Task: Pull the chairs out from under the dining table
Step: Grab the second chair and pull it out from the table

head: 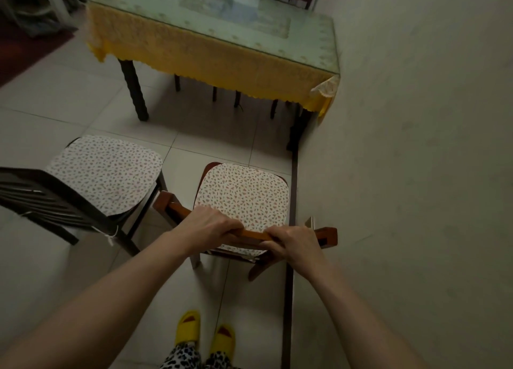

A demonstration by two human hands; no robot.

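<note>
A brown wooden chair point(241, 196) with a floral seat cushion stands on the tiled floor, well clear of the dining table point(211, 46). My left hand point(211, 225) and my right hand point(291, 242) both grip its top back rail. A dark chair point(102, 171) with the same kind of cushion stands to the left, also away from the table. The table has a glass top over a yellow cloth. Legs of other chairs point(224, 91) show beneath its far side.
A wall point(416, 146) runs close along the right, with a dark skirting strip point(291, 230) at floor level next to the wooden chair. My feet in yellow slippers point(205, 338) stand behind the chair. A red rug point(25, 52) lies at the far left.
</note>
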